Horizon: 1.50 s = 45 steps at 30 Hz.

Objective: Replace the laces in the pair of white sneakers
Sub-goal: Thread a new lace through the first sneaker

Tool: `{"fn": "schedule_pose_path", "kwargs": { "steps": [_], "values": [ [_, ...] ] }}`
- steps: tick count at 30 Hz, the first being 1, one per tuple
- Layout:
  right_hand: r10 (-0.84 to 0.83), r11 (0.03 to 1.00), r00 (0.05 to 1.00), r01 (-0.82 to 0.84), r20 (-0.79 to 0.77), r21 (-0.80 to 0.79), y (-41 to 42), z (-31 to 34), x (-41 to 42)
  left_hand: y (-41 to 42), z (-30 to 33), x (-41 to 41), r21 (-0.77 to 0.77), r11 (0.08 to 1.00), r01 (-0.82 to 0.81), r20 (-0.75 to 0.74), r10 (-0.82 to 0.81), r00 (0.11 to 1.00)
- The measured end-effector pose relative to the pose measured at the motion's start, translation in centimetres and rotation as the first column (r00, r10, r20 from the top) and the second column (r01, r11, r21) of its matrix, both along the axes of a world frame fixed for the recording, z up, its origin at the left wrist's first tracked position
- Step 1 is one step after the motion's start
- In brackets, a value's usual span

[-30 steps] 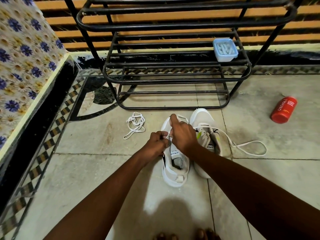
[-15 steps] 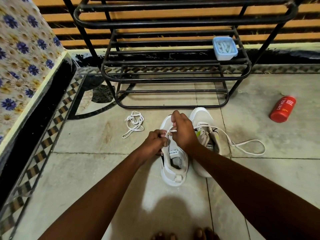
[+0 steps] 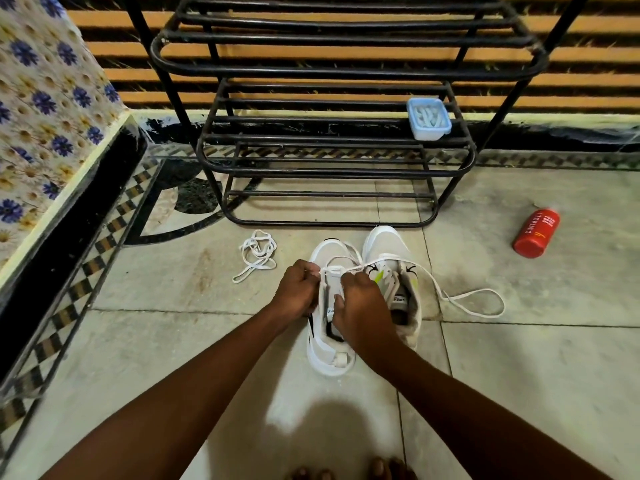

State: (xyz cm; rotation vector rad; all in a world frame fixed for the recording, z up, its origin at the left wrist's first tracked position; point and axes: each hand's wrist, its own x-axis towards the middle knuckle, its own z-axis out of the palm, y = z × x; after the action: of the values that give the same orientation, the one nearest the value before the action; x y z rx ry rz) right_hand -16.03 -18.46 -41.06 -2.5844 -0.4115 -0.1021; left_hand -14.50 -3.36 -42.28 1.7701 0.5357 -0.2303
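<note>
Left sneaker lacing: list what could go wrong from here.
1. Both hands, left hand and right hand, work at the left sneaker while a long lace loops loose across the floor over the right sneaker; a pull could drag that shoe or snag.
2. The loose lace bundle lies tangled beside the shoes and may knot when picked up.

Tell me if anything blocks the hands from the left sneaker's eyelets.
Nothing visible does. Both the left hand and right hand are already on the left sneaker, pinching its lace. The right sneaker sits beside it.
</note>
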Motion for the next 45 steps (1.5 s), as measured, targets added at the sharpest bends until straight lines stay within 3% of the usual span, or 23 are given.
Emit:
{"fn": "schedule_pose_path", "kwargs": {
  "steps": [3,7,10,17,21,27,29,32,34,36,42,45],
  "values": [
    [0.019,0.996,0.998,-0.024,-0.058,-0.086,0.3,-0.4,-0.6,-0.4,-0.6,0.8,0.282,0.956,0.082,0.098,-0.114,0.989],
    [0.025,0.998,0.997,-0.029,-0.076,-0.062,0.3,-0.3,-0.4,-0.9,-0.3,1.8,0.470,0.880,0.074,0.069,-0.120,0.990],
    [0.034,0.999,0.998,-0.035,-0.059,-0.007,0.2,0.0,-0.5,-0.7,-1.0,2.1,0.443,0.896,0.036,0.087,-0.084,0.993],
    [0.049,0.987,0.993,-0.065,-0.109,-0.144,-0.1,0.6,-0.3,-0.2,-1.3,2.1,0.406,0.914,0.011,0.113,-0.062,0.992],
    [0.039,0.988,0.996,-0.050,-0.077,-0.143,-0.1,0.5,-0.3,0.0,-1.5,2.3,0.374,0.927,-0.007,0.138,-0.048,0.989],
    [0.059,0.969,0.988,-0.091,-0.143,-0.231,-0.2,0.8,0.0,0.3,-1.6,1.8,0.516,0.850,0.103,0.199,-0.237,0.951],
    [0.078,0.975,0.989,-0.101,-0.124,-0.197,-0.1,1.3,-0.1,0.6,-1.7,1.9,0.460,0.881,0.111,0.184,-0.217,0.959],
    [0.101,0.971,0.987,-0.126,-0.128,-0.202,-0.1,1.6,0.2,1.0,-1.8,1.5,0.173,0.983,-0.069,0.140,0.045,0.989],
    [0.109,0.972,0.986,-0.133,-0.129,-0.196,-0.2,1.6,0.2,1.0,-1.7,1.0,-0.033,0.982,-0.184,0.104,0.186,0.977],
    [0.109,0.977,0.985,-0.131,-0.133,-0.168,-0.2,1.4,0.3,1.1,-1.3,0.6,-0.146,0.966,-0.213,0.128,0.232,0.964],
    [0.056,0.992,0.995,-0.065,-0.080,-0.107,0.1,0.9,-0.1,1.5,-1.0,1.0,-0.246,0.967,-0.059,0.145,0.097,0.985],
    [0.058,0.995,0.998,-0.060,-0.018,-0.078,-0.1,0.6,0.1,1.0,-1.0,1.2,-0.099,0.995,-0.007,0.144,0.021,0.989]
  ]
}}
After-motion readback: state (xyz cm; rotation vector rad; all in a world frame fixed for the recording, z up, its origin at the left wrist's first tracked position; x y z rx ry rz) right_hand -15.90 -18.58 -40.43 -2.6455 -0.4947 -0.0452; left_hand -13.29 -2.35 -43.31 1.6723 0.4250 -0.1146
